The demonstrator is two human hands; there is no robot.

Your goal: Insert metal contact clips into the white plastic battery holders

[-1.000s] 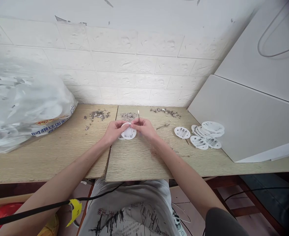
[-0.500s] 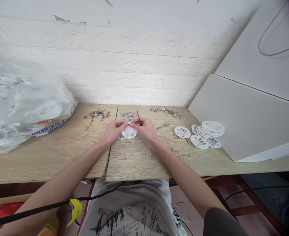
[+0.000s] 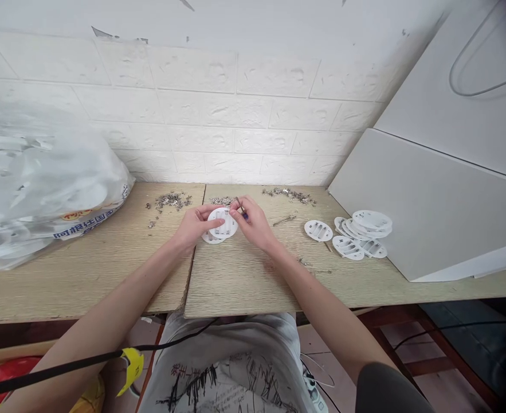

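My left hand (image 3: 196, 225) is closed on a round white plastic disc (image 3: 223, 228), thumb across its face and fingers behind. Slots and small metal contacts show on the disc, much like a battery holder. A second white disc (image 3: 212, 237) lies partly beneath it on the table. My right hand (image 3: 253, 222) is closed around a thin dark tool (image 3: 238, 202) with a bluish part, perhaps a small screwdriver; most of it is hidden in the fingers. The right fingertips are at the held disc's right edge. Small metal pieces (image 3: 220, 201) lie just behind my hands.
More metal bits form a left pile (image 3: 173, 200) and a right pile (image 3: 293, 195). A slim metal tool (image 3: 284, 220) lies right of my hand, then a single disc (image 3: 318, 230) and a stack of discs (image 3: 372, 221). A full plastic bag (image 3: 50, 183) stands left; a grey panel (image 3: 442, 212) leans right.
The held disc has turned and come up, showing more of its face. My left thumb has moved onto it. The tool in my right hand now tilts further left.
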